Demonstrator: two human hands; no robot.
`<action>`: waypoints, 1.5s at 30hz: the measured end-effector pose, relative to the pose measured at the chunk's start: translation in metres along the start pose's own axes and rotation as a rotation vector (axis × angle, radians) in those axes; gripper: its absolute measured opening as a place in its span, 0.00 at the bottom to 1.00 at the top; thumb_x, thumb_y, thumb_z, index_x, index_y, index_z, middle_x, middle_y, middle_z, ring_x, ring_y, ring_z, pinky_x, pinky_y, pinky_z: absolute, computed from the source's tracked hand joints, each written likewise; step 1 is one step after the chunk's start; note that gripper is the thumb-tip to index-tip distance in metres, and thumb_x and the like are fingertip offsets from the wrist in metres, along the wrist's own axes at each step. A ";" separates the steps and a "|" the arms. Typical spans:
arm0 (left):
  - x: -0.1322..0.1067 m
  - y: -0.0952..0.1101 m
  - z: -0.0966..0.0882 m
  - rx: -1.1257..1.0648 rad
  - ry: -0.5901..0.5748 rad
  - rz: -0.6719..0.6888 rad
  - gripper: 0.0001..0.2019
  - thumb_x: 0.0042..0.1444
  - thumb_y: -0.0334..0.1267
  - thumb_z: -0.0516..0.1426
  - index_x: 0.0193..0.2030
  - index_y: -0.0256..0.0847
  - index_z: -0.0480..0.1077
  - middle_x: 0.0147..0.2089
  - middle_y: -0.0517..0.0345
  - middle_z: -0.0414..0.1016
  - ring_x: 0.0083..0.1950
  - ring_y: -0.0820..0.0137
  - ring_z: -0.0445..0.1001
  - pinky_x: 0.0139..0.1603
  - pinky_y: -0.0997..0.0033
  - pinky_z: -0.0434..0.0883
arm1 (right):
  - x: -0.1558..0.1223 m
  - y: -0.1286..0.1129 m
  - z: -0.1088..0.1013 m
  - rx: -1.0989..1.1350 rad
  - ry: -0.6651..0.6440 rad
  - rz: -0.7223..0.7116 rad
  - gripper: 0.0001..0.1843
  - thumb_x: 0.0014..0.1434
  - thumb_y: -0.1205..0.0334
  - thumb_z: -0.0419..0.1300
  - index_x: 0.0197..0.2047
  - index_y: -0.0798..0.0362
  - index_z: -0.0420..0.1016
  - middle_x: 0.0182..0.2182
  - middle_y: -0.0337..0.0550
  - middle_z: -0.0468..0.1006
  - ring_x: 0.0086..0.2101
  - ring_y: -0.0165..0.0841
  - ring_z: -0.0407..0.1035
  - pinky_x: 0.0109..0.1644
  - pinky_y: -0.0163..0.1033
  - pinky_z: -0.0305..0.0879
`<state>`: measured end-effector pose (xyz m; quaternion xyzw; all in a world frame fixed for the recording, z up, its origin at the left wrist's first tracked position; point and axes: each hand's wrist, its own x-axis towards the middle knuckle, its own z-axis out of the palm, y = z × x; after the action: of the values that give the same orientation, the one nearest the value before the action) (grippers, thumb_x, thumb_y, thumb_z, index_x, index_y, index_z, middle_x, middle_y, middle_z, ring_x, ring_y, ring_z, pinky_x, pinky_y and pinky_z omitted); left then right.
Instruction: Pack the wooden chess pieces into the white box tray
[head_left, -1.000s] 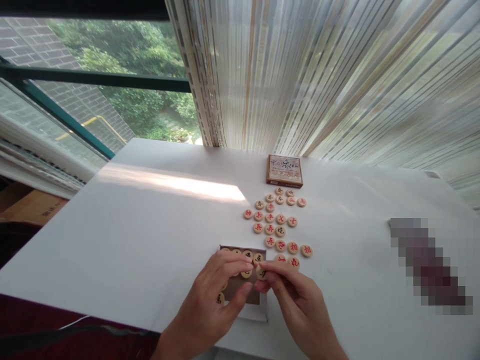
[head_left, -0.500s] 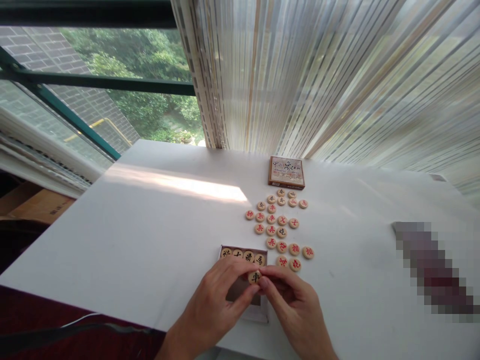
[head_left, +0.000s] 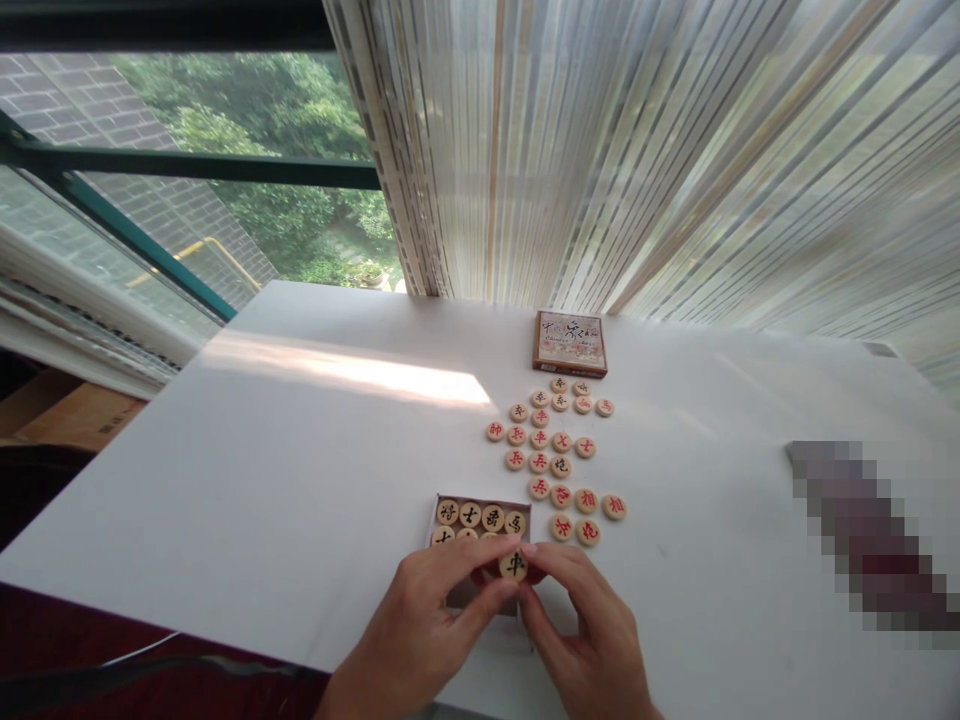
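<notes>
A round Chinese chess piece (head_left: 514,566) with a black character is pinched between the fingertips of both hands, its marked face turned up toward me. My left hand (head_left: 424,612) grips its left side, and my right hand (head_left: 589,622) has its fingertips at the right edge. Beneath them lies a shallow open box (head_left: 460,598) holding rows of black-marked pieces, such as the corner piece (head_left: 448,512). The fingers cover part of the second row. Right of the box, loose red-marked pieces (head_left: 588,532) lie on the table.
Several more loose pieces, mostly red with some black like this one (head_left: 560,466), spread up the white table (head_left: 337,480). Behind them sits a printed box lid (head_left: 570,345). A blurred dark object (head_left: 862,540) lies at right. Striped curtains (head_left: 570,150) hang beyond the table's back edge.
Both hands have shifted slightly down with the chess piece still between them. More of the second row of pieces in the box now shows. The camera view has moved a little.
</notes>
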<state>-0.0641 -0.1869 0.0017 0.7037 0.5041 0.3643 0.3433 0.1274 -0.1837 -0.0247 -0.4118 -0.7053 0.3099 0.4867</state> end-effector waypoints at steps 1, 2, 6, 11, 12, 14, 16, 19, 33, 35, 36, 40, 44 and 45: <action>0.000 0.000 0.000 -0.009 -0.006 -0.008 0.20 0.64 0.35 0.62 0.61 0.56 0.72 0.54 0.63 0.82 0.49 0.71 0.83 0.53 0.77 0.79 | 0.000 0.000 0.000 -0.004 0.002 -0.001 0.24 0.61 0.76 0.62 0.58 0.47 0.74 0.43 0.45 0.82 0.40 0.35 0.79 0.45 0.38 0.79; 0.000 0.000 0.000 -0.019 -0.012 -0.017 0.20 0.65 0.35 0.62 0.61 0.56 0.72 0.54 0.63 0.82 0.49 0.71 0.83 0.53 0.77 0.79 | -0.001 0.001 -0.001 -0.008 0.005 -0.004 0.24 0.61 0.76 0.62 0.58 0.47 0.73 0.43 0.45 0.82 0.40 0.35 0.79 0.45 0.38 0.79; 0.000 0.000 -0.001 -0.046 -0.043 -0.056 0.19 0.65 0.36 0.61 0.62 0.55 0.72 0.54 0.61 0.83 0.49 0.69 0.83 0.53 0.75 0.79 | 0.000 0.000 -0.001 -0.028 0.015 -0.003 0.23 0.61 0.74 0.63 0.58 0.48 0.74 0.42 0.45 0.82 0.39 0.35 0.79 0.43 0.38 0.80; 0.001 0.003 0.000 -0.021 -0.043 -0.077 0.17 0.67 0.37 0.59 0.62 0.52 0.73 0.55 0.57 0.82 0.53 0.66 0.82 0.56 0.71 0.78 | 0.001 0.000 0.000 -0.041 0.040 0.010 0.21 0.62 0.73 0.63 0.56 0.48 0.76 0.40 0.45 0.83 0.37 0.36 0.79 0.42 0.38 0.80; 0.001 0.004 0.001 -0.013 -0.037 -0.080 0.17 0.67 0.37 0.59 0.61 0.51 0.73 0.54 0.57 0.82 0.53 0.66 0.82 0.56 0.71 0.78 | 0.001 0.000 0.000 -0.041 0.040 0.013 0.20 0.62 0.73 0.63 0.56 0.48 0.76 0.40 0.45 0.83 0.37 0.36 0.79 0.42 0.38 0.80; 0.002 0.005 0.002 -0.012 -0.023 -0.097 0.16 0.66 0.38 0.59 0.60 0.51 0.74 0.52 0.56 0.83 0.50 0.67 0.83 0.54 0.71 0.79 | 0.000 0.000 0.000 -0.036 0.042 0.017 0.21 0.61 0.73 0.63 0.56 0.47 0.76 0.40 0.44 0.83 0.37 0.36 0.79 0.41 0.39 0.80; 0.002 0.006 0.004 -0.030 -0.008 -0.123 0.15 0.65 0.39 0.60 0.58 0.50 0.75 0.49 0.57 0.84 0.45 0.68 0.83 0.49 0.74 0.80 | -0.001 0.001 0.001 -0.025 0.039 0.015 0.21 0.61 0.73 0.63 0.56 0.46 0.75 0.40 0.44 0.83 0.37 0.36 0.79 0.42 0.39 0.80; 0.003 0.008 0.008 -0.061 0.011 -0.160 0.13 0.63 0.39 0.62 0.54 0.49 0.76 0.46 0.59 0.84 0.39 0.71 0.82 0.44 0.76 0.80 | -0.003 0.001 0.001 -0.015 0.028 -0.011 0.24 0.60 0.76 0.63 0.57 0.46 0.74 0.41 0.44 0.83 0.39 0.36 0.79 0.44 0.38 0.80; 0.008 0.008 0.012 -0.224 0.012 -0.278 0.06 0.64 0.42 0.61 0.43 0.46 0.80 0.35 0.61 0.84 0.33 0.72 0.82 0.35 0.78 0.79 | -0.002 -0.002 0.003 -0.006 0.031 -0.041 0.25 0.59 0.78 0.63 0.56 0.47 0.75 0.39 0.44 0.83 0.37 0.36 0.80 0.42 0.37 0.80; 0.008 0.007 0.011 -0.227 0.000 -0.284 0.07 0.66 0.42 0.60 0.44 0.48 0.80 0.37 0.61 0.84 0.34 0.72 0.83 0.37 0.79 0.79 | -0.002 -0.001 0.003 -0.013 0.023 -0.037 0.24 0.59 0.77 0.63 0.56 0.47 0.75 0.40 0.44 0.82 0.38 0.36 0.79 0.43 0.37 0.80; 0.008 0.006 0.010 -0.221 -0.003 -0.284 0.07 0.66 0.42 0.59 0.45 0.48 0.80 0.38 0.61 0.84 0.35 0.72 0.83 0.37 0.79 0.79 | -0.002 -0.001 0.003 -0.017 0.017 -0.035 0.24 0.59 0.77 0.63 0.56 0.47 0.74 0.40 0.45 0.82 0.39 0.36 0.79 0.43 0.37 0.80; 0.007 0.004 0.009 -0.197 -0.024 -0.270 0.10 0.68 0.42 0.57 0.50 0.48 0.79 0.45 0.59 0.85 0.40 0.70 0.84 0.42 0.78 0.80 | -0.002 0.001 0.004 -0.029 0.000 -0.033 0.22 0.61 0.76 0.62 0.56 0.48 0.74 0.40 0.45 0.81 0.39 0.35 0.79 0.44 0.37 0.79; 0.004 0.002 0.010 -0.175 -0.027 -0.271 0.12 0.70 0.42 0.54 0.54 0.49 0.77 0.50 0.57 0.84 0.46 0.67 0.84 0.46 0.75 0.80 | -0.001 0.003 0.004 -0.059 0.000 -0.022 0.22 0.61 0.75 0.62 0.56 0.48 0.73 0.40 0.44 0.80 0.39 0.35 0.78 0.44 0.37 0.79; 0.003 0.002 0.010 -0.166 -0.023 -0.269 0.13 0.70 0.42 0.54 0.55 0.49 0.76 0.51 0.57 0.84 0.47 0.67 0.84 0.48 0.74 0.80 | -0.001 0.004 0.004 -0.065 0.000 -0.018 0.22 0.61 0.74 0.61 0.56 0.48 0.73 0.41 0.45 0.80 0.39 0.35 0.78 0.44 0.37 0.79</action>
<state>-0.0542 -0.1854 -0.0012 0.6030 0.5581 0.3473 0.4519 0.1246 -0.1834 -0.0297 -0.4210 -0.7187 0.2826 0.4758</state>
